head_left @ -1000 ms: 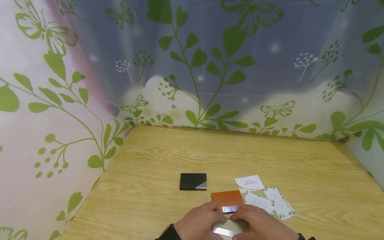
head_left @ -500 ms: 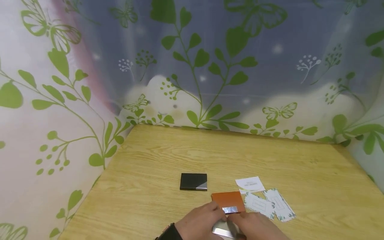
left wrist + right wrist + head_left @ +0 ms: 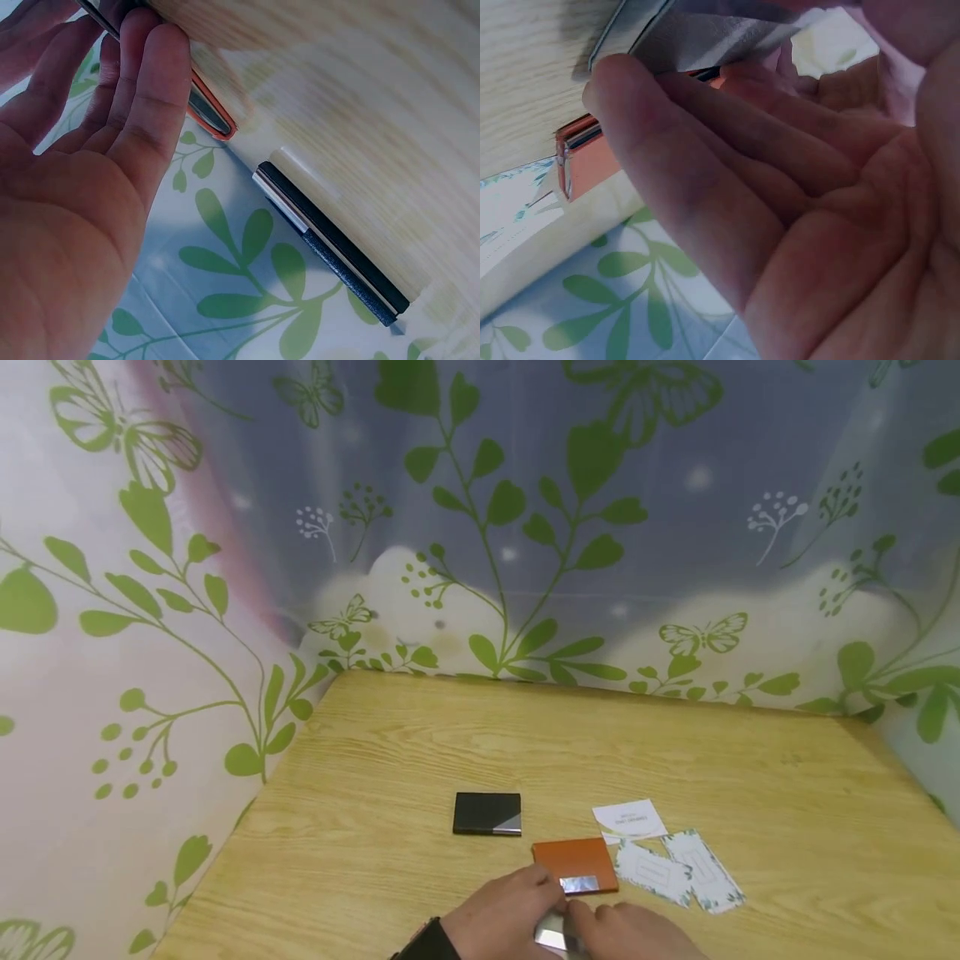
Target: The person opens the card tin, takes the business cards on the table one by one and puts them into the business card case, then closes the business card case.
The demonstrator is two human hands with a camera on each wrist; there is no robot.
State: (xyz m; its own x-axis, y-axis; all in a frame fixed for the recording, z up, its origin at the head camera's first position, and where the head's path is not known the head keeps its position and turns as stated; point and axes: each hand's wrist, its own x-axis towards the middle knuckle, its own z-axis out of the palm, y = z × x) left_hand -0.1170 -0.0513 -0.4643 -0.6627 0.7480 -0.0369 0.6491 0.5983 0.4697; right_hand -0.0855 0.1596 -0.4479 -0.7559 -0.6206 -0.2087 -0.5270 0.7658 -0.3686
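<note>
Close to my body, both hands hold a silver card case at the bottom of the head view. My left hand grips its left side, and my right hand covers its right side, fingers bent around it. In the right wrist view, a grey panel of the case slants above my right fingers, a gap beside its edge. The left wrist view catches just a dark edge of the case past my left fingertips. Right beyond my hands lies an orange card case with a shiny metal corner.
A black card case lies farther back to the left. Right of the orange case are a white card and two overlapping leaf-bordered cards, one nearer the case. The wooden table meets a leaf-patterned curtain behind.
My right hand has shifted left and turned over the case, covering more of it. A grey panel of the case has tilted up. My left hand keeps its grip; the other things lie still.
</note>
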